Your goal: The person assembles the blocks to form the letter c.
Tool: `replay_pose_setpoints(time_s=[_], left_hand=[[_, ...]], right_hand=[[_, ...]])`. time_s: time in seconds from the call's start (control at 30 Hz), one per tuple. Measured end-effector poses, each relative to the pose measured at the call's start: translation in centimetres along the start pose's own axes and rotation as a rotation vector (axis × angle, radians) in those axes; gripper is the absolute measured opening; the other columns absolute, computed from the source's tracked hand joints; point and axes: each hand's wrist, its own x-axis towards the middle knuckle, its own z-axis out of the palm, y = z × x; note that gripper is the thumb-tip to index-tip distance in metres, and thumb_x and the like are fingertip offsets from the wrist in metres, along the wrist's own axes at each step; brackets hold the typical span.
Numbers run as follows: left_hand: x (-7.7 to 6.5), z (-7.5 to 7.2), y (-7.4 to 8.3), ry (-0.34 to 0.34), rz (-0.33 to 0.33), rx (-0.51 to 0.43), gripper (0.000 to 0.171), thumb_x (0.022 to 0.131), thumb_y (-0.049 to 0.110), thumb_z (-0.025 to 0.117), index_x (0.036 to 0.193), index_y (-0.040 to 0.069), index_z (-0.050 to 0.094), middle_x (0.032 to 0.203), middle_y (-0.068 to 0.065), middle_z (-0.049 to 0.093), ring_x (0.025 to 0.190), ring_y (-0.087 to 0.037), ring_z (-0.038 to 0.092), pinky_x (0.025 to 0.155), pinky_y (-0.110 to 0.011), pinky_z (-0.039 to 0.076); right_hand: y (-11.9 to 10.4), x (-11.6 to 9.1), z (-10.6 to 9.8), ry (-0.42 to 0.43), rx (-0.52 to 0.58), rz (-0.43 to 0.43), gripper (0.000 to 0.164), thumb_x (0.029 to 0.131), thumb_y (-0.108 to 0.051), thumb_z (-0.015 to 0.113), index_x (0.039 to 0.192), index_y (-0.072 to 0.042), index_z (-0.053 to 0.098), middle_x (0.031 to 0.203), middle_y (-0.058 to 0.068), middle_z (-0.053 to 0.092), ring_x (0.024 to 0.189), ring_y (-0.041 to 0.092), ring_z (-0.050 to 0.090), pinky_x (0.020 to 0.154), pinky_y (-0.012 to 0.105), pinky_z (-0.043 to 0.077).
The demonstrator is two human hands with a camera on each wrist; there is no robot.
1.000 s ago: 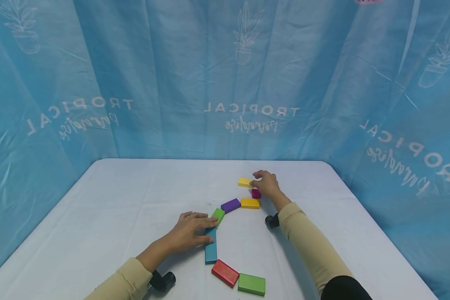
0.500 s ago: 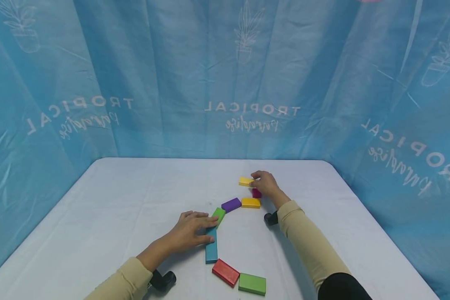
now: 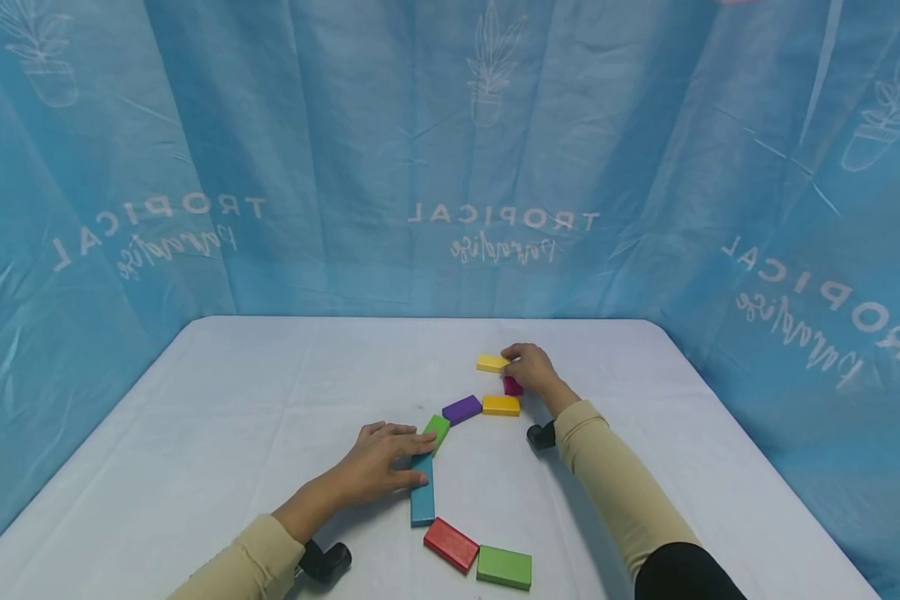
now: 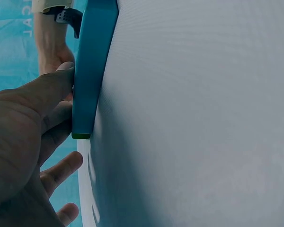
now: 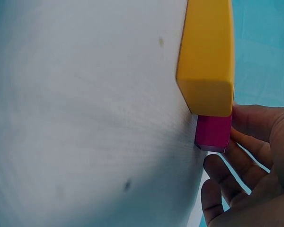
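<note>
Far yellow block (image 3: 490,363) lies at the right hand's (image 3: 532,367) fingertips, extending left.

Soft, even light fills the head view, brightening the white bench (image 3: 217,400); diffuse shadows lie beneath the left sleeve (image 3: 243,558) and right sleeve (image 3: 622,483). Pale streaks show on the curtain (image 3: 345,150) at upper right, its lettering slanting near the edge. Both wrist views are dimmer and bluish, with broad, blurry-edged shadows; the right one darkens toward its left corners.
</note>
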Motion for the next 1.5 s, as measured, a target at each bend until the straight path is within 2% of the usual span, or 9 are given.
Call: replay_pose_setpoints(time_s=[0.23, 0.77, 1.0, 1.3, 1.5], left_hand=[[0.1, -0.2, 0.1, -0.009, -0.026, -0.001, 0.053, 0.086, 0.036, 0.072, 0.134, 0.015, 0.059, 0.138, 0.006, 0.053, 0.13, -0.028, 0.041, 0.105, -0.06, 0.018], [0.1, 0.1, -0.1, -0.003, -0.01, -0.007, 0.052, 0.087, 0.035, 0.071, 0.133, 0.014, 0.06, 0.139, 0.004, 0.053, 0.13, -0.029, 0.042, 0.104, -0.061, 0.018], [0.0, 0.2, -0.1, 0.007, 0.005, -0.005, 0.052, 0.087, 0.036, 0.071, 0.132, 0.013, 0.06, 0.138, 0.003, 0.053, 0.129, -0.03, 0.042, 0.104, -0.062, 0.018], [0.0, 0.1, 0.0, 0.002, -0.018, -0.003, 0.053, 0.086, 0.036, 0.072, 0.133, 0.015, 0.06, 0.138, 0.006, 0.053, 0.13, -0.028, 0.042, 0.104, -0.061, 0.019], [0.0, 0.0, 0.0, 0.005, -0.018, -0.002, 0.053, 0.086, 0.035, 0.072, 0.133, 0.015, 0.06, 0.138, 0.006, 0.053, 0.13, -0.028, 0.042, 0.104, -0.061, 0.018]], right_hand=[[-0.3, 0.0, -0.1, -0.01, -0.009, 0.001, 0.036, 0.087, -0.004, 0.067, 0.123, -0.005, 0.064, 0.12, 0.012, 0.06, 0.104, 0.027, 0.054, 0.094, 0.039, 0.047], [0.1, 0.2, 0.0, -0.006, -0.014, 0.011, 0.035, 0.087, -0.003, 0.066, 0.122, -0.002, 0.063, 0.114, 0.014, 0.06, 0.099, 0.027, 0.054, 0.089, 0.037, 0.05], [0.1, -0.2, -0.5, 0.005, 0.003, 0.009, 0.035, 0.087, -0.003, 0.067, 0.122, -0.004, 0.063, 0.117, 0.013, 0.059, 0.101, 0.027, 0.052, 0.094, 0.039, 0.047], [-0.1, -1.9, -2.0, 0.024, -0.028, -0.098, 0.034, 0.089, -0.005, 0.063, 0.122, -0.003, 0.063, 0.119, 0.013, 0.06, 0.103, 0.027, 0.054, 0.092, 0.04, 0.047], [0.2, -3.4, -3.0, 0.025, -0.01, -0.12, 0.032, 0.089, -0.006, 0.063, 0.122, -0.004, 0.063, 0.12, 0.012, 0.059, 0.105, 0.028, 0.053, 0.093, 0.041, 0.047]])
